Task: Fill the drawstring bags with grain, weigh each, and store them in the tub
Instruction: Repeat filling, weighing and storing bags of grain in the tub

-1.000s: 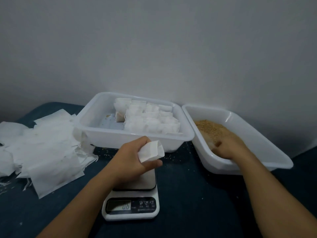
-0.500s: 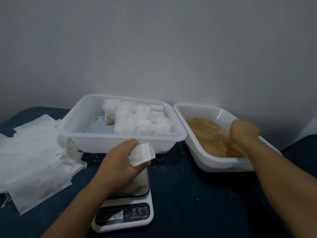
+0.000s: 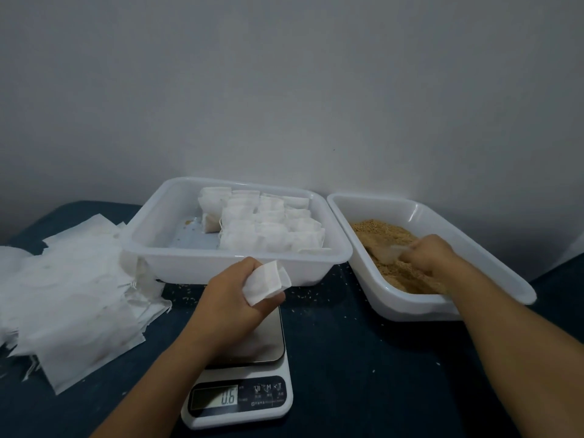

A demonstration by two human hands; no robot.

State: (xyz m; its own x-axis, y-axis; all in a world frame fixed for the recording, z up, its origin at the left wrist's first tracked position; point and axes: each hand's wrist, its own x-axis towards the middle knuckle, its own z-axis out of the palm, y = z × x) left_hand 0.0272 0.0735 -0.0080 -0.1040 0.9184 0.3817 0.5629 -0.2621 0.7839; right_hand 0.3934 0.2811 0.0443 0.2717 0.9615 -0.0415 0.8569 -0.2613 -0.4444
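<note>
Since half a second earlier our right hand [image 3: 420,252] had dipped into tan grain [image 3: 392,245] at three o'clock, gripping a translucent scoop [image 3: 390,252]; left hand [image 3: 234,295] pinched the small white drawstring bag [image 3: 265,281] above the scale [image 3: 240,396]. We should scoop level, pour slowly.

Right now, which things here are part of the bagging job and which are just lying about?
In use: left hand holding open bag; right hand in grain; grain tub; scale; storage tub of filled bags; empty bags.
Lying about: spilled grains.

Glossy translucent plastic tub [image 3: 189,260] — brushed-metal scale [image 3: 252,349] platform, matt fabric-like bags [image 3: 268,238], gritty grain [image 3: 388,241].
</note>
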